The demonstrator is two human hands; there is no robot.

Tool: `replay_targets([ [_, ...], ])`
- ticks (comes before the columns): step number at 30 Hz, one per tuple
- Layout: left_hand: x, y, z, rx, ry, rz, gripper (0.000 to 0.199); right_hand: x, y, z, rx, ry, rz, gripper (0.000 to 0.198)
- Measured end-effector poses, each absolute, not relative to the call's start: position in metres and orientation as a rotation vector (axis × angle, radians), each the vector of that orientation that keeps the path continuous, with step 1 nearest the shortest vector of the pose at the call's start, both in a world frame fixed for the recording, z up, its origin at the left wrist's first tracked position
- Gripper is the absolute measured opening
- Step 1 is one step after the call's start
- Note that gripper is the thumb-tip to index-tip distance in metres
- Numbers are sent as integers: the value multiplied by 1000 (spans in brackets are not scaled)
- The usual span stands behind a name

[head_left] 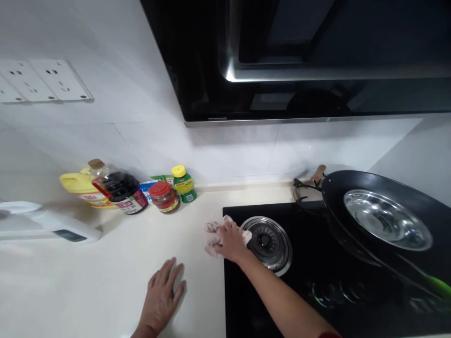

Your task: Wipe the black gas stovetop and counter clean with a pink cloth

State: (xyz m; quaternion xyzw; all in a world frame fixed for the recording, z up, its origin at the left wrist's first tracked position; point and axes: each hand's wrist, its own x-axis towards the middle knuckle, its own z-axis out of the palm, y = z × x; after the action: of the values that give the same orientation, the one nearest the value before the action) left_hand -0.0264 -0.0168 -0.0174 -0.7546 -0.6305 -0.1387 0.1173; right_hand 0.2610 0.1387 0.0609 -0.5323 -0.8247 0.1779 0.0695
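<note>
My right hand (pixel 230 239) is closed over a crumpled pale cloth (pixel 212 240) with dark markings, at the left edge of the black stovetop (pixel 243 300). Part of the cloth hangs over onto the white countertop (pixel 197 281), and a corner of it shows beside the round metal burner (pixel 266 241). The fingers hide the middle of the cloth. Lower left, my left hand (pixel 162 293) rests on the countertop with its fingers spread and nothing in it.
Along the wall stand a dark sauce bottle (pixel 125 190), a red-lidded jar (pixel 165 198), a green yellow-capped bottle (pixel 184 185) and a yellow jug (pixel 84 190). A black wok (pixel 334 188) holding a metal bowl (pixel 387 219) occupies the right. A range hood (pixel 299 101) overhangs the stovetop.
</note>
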Motion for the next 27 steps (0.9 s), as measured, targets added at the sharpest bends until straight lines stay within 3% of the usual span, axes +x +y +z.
replay_targets([
  [10, -28, -14, -17, -2247, -1989, -390, 52, 339, 40, 41, -1453, -2466, 728, 53],
  [20, -28, -11, -13, -2267, -2062, -393, 55, 458, 41, 39, -1204, -2586, 746, 43],
  [24, -26, -10, -12, -2263, -2069, -413, 55, 484, 36, 61, -1220, -2623, 747, 48],
  [27, -26, -9, -13, -2259, -2067, -436, 56, 493, 18, 81, -1322, -2633, 784, 63],
])
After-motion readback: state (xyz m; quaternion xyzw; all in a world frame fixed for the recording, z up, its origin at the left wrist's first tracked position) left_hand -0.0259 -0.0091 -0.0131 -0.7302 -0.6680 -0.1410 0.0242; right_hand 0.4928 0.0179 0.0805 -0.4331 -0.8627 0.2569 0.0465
